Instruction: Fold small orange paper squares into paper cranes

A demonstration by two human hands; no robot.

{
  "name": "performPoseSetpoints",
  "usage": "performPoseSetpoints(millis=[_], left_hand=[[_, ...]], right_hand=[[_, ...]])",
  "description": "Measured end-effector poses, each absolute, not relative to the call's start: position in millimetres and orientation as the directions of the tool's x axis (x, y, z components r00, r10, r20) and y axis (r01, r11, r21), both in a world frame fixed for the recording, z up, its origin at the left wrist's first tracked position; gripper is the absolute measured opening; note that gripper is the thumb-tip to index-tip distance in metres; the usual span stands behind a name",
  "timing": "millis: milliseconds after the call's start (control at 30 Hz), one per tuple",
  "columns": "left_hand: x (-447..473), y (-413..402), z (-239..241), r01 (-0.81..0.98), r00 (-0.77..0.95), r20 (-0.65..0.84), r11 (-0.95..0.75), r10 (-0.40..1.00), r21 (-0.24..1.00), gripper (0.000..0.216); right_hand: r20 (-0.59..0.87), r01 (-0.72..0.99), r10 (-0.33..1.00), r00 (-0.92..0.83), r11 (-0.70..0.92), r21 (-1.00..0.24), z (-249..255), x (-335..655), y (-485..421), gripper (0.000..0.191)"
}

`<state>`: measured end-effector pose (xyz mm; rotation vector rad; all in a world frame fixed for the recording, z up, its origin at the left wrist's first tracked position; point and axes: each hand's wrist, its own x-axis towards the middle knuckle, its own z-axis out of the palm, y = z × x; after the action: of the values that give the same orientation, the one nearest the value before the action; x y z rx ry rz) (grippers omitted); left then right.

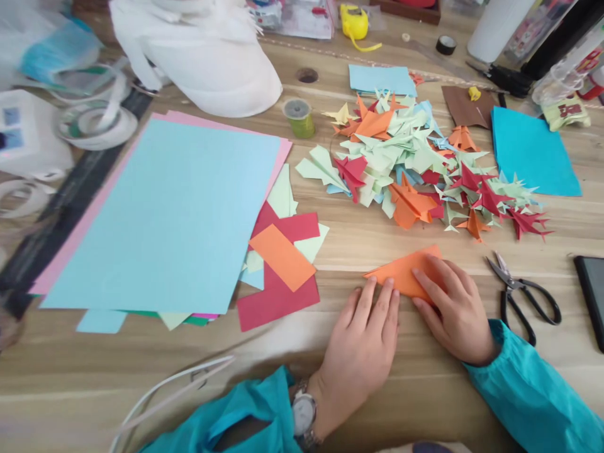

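Observation:
A folded orange paper (401, 272) lies flat on the wooden table near the front. My left hand (361, 352) rests palm down, its stretched fingertips on the paper's lower left edge. My right hand (455, 311) lies flat over the paper's right part, fingers extended and pressing down. Both arms wear teal sleeves, and a wristwatch (303, 412) sits on the left wrist.
Behind the hands lies a heap of folded paper shapes (425, 167) in green, red, orange. Black-handled scissors (521, 296) lie to the right, a dark phone (592, 296) beyond them. A large light-blue sheet (170, 214) on pink paper and red and orange offcuts (283, 264) lie left.

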<state>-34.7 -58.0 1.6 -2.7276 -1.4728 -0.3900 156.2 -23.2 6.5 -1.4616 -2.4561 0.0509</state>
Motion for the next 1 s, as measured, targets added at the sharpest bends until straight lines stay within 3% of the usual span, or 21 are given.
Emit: performPoseSetpoints(millis=[133, 333, 1000], left_hand=[[-34.4, -57.2, 2.8, 0.835, 0.511, 0.210, -0.539, 0.834, 0.110, 0.043], [-34.3, -55.6, 3.6, 0.834, 0.506, 0.213, -0.537, 0.836, 0.125, 0.042], [-35.0, -54.4, 2.1, 0.830, 0.507, 0.203, -0.538, 0.838, 0.148, 0.044]], right_hand=[[0.129, 0.882, 0.888, -0.441, 0.456, -0.118, 6.3, 154.8, -24.1, 0.045], [0.113, 0.896, 0.897, -0.428, 0.437, -0.075, 8.3, 153.1, -24.5, 0.046], [0.139, 0.868, 0.876, -0.462, 0.479, -0.130, 9.2, 153.2, -23.1, 0.050]])
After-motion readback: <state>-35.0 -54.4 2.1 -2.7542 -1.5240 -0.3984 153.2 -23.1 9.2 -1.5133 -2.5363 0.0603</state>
